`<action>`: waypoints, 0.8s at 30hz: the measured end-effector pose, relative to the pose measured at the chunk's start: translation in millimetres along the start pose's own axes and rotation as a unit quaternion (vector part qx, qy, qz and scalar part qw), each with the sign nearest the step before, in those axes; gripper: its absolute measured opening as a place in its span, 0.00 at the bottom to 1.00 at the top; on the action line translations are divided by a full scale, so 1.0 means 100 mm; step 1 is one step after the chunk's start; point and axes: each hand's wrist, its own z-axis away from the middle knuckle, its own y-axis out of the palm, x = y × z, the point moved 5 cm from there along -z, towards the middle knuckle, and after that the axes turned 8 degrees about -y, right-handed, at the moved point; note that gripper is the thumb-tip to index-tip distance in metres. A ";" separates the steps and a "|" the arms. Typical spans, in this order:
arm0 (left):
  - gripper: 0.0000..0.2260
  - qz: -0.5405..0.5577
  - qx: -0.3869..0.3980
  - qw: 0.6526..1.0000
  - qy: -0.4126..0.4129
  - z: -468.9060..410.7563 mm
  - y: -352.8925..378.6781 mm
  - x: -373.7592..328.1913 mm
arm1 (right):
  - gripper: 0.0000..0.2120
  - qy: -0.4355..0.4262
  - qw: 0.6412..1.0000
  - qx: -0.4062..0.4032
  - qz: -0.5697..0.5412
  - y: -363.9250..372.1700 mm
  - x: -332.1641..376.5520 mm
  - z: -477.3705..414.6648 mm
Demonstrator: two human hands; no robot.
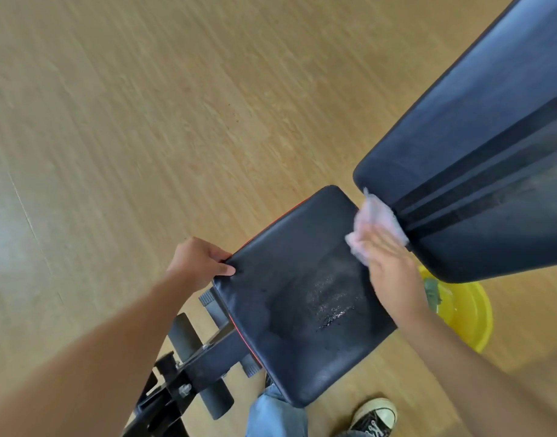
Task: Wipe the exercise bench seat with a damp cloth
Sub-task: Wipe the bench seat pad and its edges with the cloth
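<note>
- Two hands share the work: the left hand (201, 263) clamps its grip on the seat (289, 288) corner, and the right hand (387, 263) presses the cloth (370, 220) flat, fingers spread, at the seat's far edge just under the backrest (479, 146).
- Best to draw the cloth back toward the left grip in overlapping strokes, clearing the wet streaks (330, 298) beside the right wrist.
- Seat is smooth dark vinyl, rounded corners; cloth thin, pale, crumpled; a yellow basin (469, 313) sits beyond the right forearm.

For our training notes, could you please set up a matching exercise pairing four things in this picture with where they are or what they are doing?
Things:
1. left hand
2. right hand
3. yellow basin
4. sneaker

Places:
a. on the floor under the backrest's end
b. gripping the seat's corner
c. pressing the cloth at the seat's far edge
d. on the floor by the seat's near end

Pairs: 1-b, 2-c, 3-a, 4-d
</note>
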 end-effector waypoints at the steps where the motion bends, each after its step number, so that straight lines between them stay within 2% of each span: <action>1: 0.12 -0.002 -0.002 1.000 0.001 0.00 0.00 -0.01 | 0.24 0.080 0.995 -0.048 -0.020 -0.02 -0.03 0.06; 2: 0.12 -0.005 -0.004 1.000 0.002 0.00 0.01 -0.01 | 0.23 0.106 0.992 -0.070 -0.009 0.09 0.12 0.19; 4: 0.10 -0.010 -0.007 1.000 0.003 -0.01 0.02 -0.01 | 0.21 0.036 0.999 -0.017 0.005 0.52 0.72 0.48; 6: 0.10 -0.016 -0.009 1.000 0.006 0.00 0.01 -0.02 | 0.20 -0.112 0.992 0.046 -0.031 0.81 1.24 0.85; 7: 0.10 -0.020 -0.011 1.000 0.011 0.01 0.01 -0.02 | 0.18 -0.204 0.974 0.092 -0.037 0.84 1.31 0.97; 9: 0.12 -0.028 -0.013 0.999 0.018 0.02 0.01 -0.03 | 0.17 -0.362 0.919 0.152 -0.001 0.58 1.05 0.86; 10: 0.12 -0.030 -0.013 0.999 0.019 0.02 0.01 -0.03 | 0.19 -0.395 0.905 0.156 0.029 0.42 0.83 0.71; 11: 0.13 -0.032 -0.011 0.999 0.019 0.02 0.02 -0.03 | 0.21 -0.362 0.919 0.149 0.038 0.30 0.54 0.54; 13: 0.12 -0.036 -0.011 0.999 0.015 0.00 0.02 -0.04 | 0.23 -0.136 0.988 0.077 0.008 -0.01 -0.05 0.25; 14: 0.12 -0.037 -0.012 0.999 0.015 0.00 0.01 -0.05 | 0.24 -0.030 0.999 0.012 -0.010 -0.10 -0.18 0.23; 15: 0.13 -0.039 -0.012 0.999 0.017 0.00 0.01 -0.05 | 0.26 0.009 0.999 -0.044 -0.012 -0.13 -0.11 0.29; 17: 0.12 -0.046 -0.011 0.999 0.019 0.00 0.03 -0.05 | 0.19 0.011 0.998 -0.065 -0.015 0.18 0.41 0.56; 18: 0.10 -0.053 -0.012 0.998 0.017 -0.01 0.03 -0.04 | 0.14 0.001 0.999 -0.041 -0.011 0.34 0.77 0.69; 20: 0.11 -0.076 -0.020 0.997 0.012 -0.02 0.04 -0.02 | 0.14 -0.114 0.992 0.035 -0.037 0.65 1.39 0.97; 21: 0.12 -0.087 -0.026 0.996 0.010 -0.03 0.04 -0.01 | 0.14 -0.196 0.975 0.093 -0.042 0.76 1.57 1.06; 22: 0.12 -0.095 -0.030 0.995 0.011 -0.03 0.04 0.00 | 0.14 -0.264 0.957 0.120 -0.015 0.73 1.52 1.04; 23: 0.12 -0.096 -0.031 0.995 0.015 -0.03 0.05 0.00 | 0.14 -0.275 0.954 0.112 -0.039 0.70 1.27 0.97; 24: 0.12 -0.093 -0.030 0.995 0.017 -0.04 0.05 0.00 | 0.15 -0.215 0.966 0.095 -0.107 0.54 0.98 0.81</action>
